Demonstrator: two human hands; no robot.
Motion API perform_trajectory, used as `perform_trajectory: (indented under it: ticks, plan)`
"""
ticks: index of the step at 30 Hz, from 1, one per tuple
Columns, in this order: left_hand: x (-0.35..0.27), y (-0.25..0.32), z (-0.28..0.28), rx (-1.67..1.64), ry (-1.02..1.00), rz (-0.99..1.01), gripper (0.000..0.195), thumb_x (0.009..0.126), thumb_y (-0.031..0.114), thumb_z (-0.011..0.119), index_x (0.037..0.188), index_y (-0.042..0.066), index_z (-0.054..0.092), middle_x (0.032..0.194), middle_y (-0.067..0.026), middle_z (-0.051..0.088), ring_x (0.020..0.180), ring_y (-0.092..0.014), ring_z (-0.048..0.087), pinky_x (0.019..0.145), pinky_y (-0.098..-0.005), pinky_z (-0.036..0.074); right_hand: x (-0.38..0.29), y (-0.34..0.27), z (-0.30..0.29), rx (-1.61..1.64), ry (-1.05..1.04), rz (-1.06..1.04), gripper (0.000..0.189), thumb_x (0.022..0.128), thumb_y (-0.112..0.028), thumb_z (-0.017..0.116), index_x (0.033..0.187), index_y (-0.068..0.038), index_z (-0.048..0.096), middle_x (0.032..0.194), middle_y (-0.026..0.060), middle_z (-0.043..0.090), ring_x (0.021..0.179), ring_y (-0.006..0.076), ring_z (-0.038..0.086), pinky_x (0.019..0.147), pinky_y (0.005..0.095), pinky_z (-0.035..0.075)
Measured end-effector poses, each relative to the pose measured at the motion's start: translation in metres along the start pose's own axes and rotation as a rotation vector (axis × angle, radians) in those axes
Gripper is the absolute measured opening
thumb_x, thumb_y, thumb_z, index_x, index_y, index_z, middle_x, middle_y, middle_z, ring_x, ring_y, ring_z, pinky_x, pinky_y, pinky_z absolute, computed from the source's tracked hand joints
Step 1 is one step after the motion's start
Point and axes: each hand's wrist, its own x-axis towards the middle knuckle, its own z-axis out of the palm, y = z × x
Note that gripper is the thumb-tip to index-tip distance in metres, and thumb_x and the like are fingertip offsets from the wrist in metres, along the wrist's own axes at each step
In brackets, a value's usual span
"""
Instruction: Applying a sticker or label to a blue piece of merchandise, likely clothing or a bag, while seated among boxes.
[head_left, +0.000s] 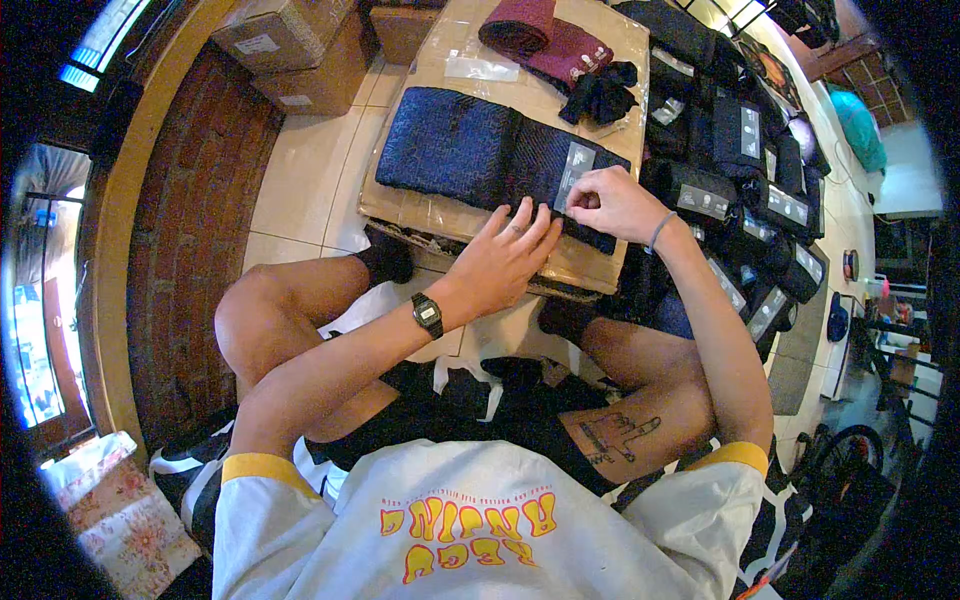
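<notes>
A dark, ribbed folded textile (450, 142) lies flat across a cardboard box (427, 214) in front of me. Near its right end is a grey printed label (577, 169). My left hand (506, 255), below a wristwatch, rests with spread fingertips on the textile's near edge, left of the label. My right hand (611, 199) has thumb and forefinger pinched together at the label's near end; whether they grip its edge cannot be told. A rolled maroon textile (517, 34) with white printed marks and a crumpled black cloth (600, 94) lie farther back on the box.
Many dark rolled bundles with grey labels (705, 201) are piled right of the box. Stacked cardboard boxes (262, 45) stand at the back left beside a brick surface (202, 225). My bent legs flank the near side of the box. A floral item (135, 517) lies at lower left.
</notes>
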Motion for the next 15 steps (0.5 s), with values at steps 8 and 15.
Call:
perform_trajectory:
  ticks: [8, 15]
  plan:
    - [-0.0005, 0.0003, -0.0014, -0.004, -0.006, 0.002, 0.085, 0.081, 0.030, 0.073, 0.153, -0.001, 0.042, 0.152, -0.0235, 0.045, 0.143, -0.041, 0.042, 0.117, -0.0515, 0.036, 0.0003, 0.0024, 0.0016, 0.011, 0.005, 0.030, 0.015, 0.087, -0.013, 0.075, 0.090, 0.002, 0.076, 0.078, 0.0140, 0.073, 0.067, 0.0204, 0.068, 0.066, 0.0338, 0.055]
    - [-0.0003, 0.0004, -0.0002, 0.006, -0.012, -0.002, 0.086, 0.081, 0.031, 0.073, 0.154, -0.001, 0.041, 0.153, -0.0236, 0.045, 0.143, -0.041, 0.041, 0.117, -0.0511, 0.036, 0.0006, 0.0020, 0.0008, 0.022, -0.007, 0.067, 0.016, 0.087, -0.013, 0.075, 0.092, 0.002, 0.076, 0.078, 0.0142, 0.073, 0.068, 0.0199, 0.069, 0.068, 0.0333, 0.056]
